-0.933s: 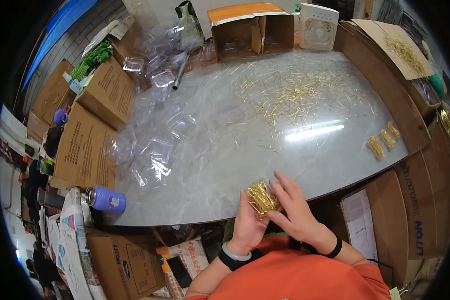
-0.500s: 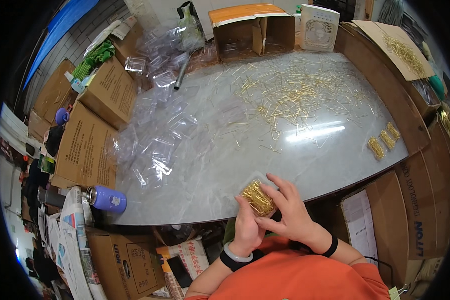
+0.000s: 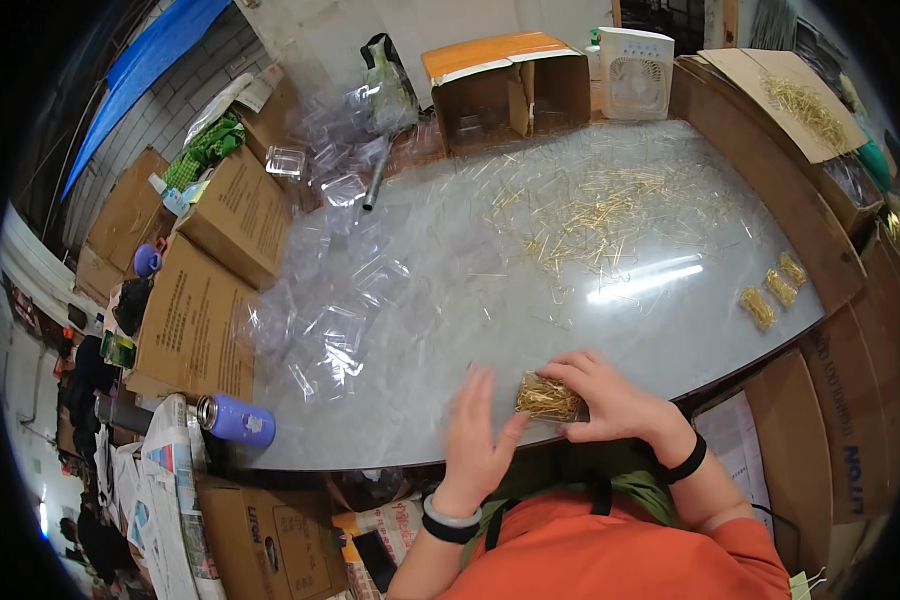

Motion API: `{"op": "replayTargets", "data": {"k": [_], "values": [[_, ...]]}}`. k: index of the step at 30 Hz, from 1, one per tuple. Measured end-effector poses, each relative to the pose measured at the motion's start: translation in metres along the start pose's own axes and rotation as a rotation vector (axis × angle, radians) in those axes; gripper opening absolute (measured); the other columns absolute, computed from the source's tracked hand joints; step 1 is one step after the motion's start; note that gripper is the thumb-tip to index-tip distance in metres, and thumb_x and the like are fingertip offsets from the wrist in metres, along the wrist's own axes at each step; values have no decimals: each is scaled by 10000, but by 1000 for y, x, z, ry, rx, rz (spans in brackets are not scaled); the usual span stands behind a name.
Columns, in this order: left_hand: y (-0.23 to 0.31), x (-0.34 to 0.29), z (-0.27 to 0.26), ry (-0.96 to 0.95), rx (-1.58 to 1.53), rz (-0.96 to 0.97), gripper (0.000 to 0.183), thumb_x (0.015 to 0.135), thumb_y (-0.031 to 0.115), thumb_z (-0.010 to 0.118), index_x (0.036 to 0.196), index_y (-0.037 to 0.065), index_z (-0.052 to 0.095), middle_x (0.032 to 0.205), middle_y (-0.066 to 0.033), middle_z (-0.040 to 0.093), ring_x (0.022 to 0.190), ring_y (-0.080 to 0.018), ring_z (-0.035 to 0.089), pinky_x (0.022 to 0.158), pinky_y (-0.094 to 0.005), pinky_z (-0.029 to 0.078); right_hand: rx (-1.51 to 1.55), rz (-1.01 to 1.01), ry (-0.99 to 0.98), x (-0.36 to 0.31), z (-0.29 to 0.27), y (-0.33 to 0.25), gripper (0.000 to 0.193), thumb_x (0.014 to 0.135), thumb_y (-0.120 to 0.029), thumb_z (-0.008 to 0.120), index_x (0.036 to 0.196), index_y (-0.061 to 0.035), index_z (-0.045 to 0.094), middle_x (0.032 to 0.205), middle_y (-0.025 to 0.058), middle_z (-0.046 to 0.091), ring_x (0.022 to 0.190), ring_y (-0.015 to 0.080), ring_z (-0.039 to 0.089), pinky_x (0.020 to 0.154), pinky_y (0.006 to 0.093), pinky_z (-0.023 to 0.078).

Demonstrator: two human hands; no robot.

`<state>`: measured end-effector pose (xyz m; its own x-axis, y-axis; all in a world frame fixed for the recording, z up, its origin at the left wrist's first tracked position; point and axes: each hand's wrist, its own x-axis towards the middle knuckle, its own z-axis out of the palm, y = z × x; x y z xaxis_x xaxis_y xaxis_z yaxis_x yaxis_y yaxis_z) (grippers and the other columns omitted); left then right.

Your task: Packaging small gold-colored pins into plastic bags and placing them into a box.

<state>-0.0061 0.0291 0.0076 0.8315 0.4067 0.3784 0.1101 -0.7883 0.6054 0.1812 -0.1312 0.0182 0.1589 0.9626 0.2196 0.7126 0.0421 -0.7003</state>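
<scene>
A small clear plastic box packed with gold wire hooks (image 3: 548,398) sits near the table's front edge. My right hand (image 3: 615,398) is closed round its right side, fingers behind and thumb in front. Beside it, my left hand (image 3: 477,430) is slightly blurred, fingers stretched up and thumb spread, apart from the box. Loose gold hooks (image 3: 610,215) lie scattered over the far middle and right of the grey table (image 3: 440,400). Three filled bundles of hooks (image 3: 779,287) stand by the right edge. Clear plastic box pieces (image 3: 335,320) are heaped on the left.
A purple bottle (image 3: 238,421) lies at the table's front left corner. Cardboard boxes (image 3: 195,325) line the left side. Along the back are a dark tube (image 3: 376,180), an open orange-topped carton (image 3: 505,95) and a white fan (image 3: 637,75). A cardboard strip (image 3: 770,190) borders the right.
My left hand has let go of the filled box and moved left, its fingers straightening. The box has shifted right and down onto the table in my right hand. The view has tilted slightly.
</scene>
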Motion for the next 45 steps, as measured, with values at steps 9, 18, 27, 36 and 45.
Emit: {"op": "replayTargets", "data": {"k": [9, 18, 27, 36, 45], "values": [[-2, 3, 27, -163, 159, 217, 719, 990, 356, 640, 1532, -23, 358, 1567, -235, 390, 1448, -454, 365, 1187, -533, 323, -215, 156, 382, -32, 45, -21, 654, 877, -141, 723, 1443, 43, 452, 1399, 260, 533, 1335, 492, 460, 1165, 540, 338], [9, -2, 33, -58, 112, 170, 652, 969, 285, 676, 1480, -34, 429, 1507, -230, 444, 1386, -477, 405, 1113, -530, 399, -186, 121, 435, -25, 45, -18, 544, 923, -64, 649, 1430, 29, 476, 1378, 218, 582, 1336, 422, 509, 1158, 552, 342], [7, -8, 34, -74, 301, 219, 545, 954, 213, 671, 1423, -9, 504, 1479, -198, 438, 1400, -450, 379, 1117, -516, 417, -353, 105, 377, -18, 50, -24, 492, 983, -163, 606, 1436, -7, 497, 1479, 185, 525, 1412, 377, 456, 1176, 569, 302], [8, -4, 38, -187, 256, 169, 617, 896, 169, 683, 1434, -43, 468, 1512, -236, 455, 1422, -415, 413, 1187, -560, 319, -311, 141, 422, -19, 47, -18, 520, 998, -246, 611, 1448, -13, 494, 1492, 192, 508, 1408, 363, 461, 1159, 513, 357], [9, -5, 30, -178, 221, 241, 749, 946, 251, 669, 1539, -43, 320, 1583, -261, 345, 1424, -462, 382, 1194, -555, 310, -98, 405, 676, 5, 44, -4, 343, 952, -123, 615, 1286, -46, 587, 1036, 216, 695, 921, 410, 681, 803, 483, 548]]}}
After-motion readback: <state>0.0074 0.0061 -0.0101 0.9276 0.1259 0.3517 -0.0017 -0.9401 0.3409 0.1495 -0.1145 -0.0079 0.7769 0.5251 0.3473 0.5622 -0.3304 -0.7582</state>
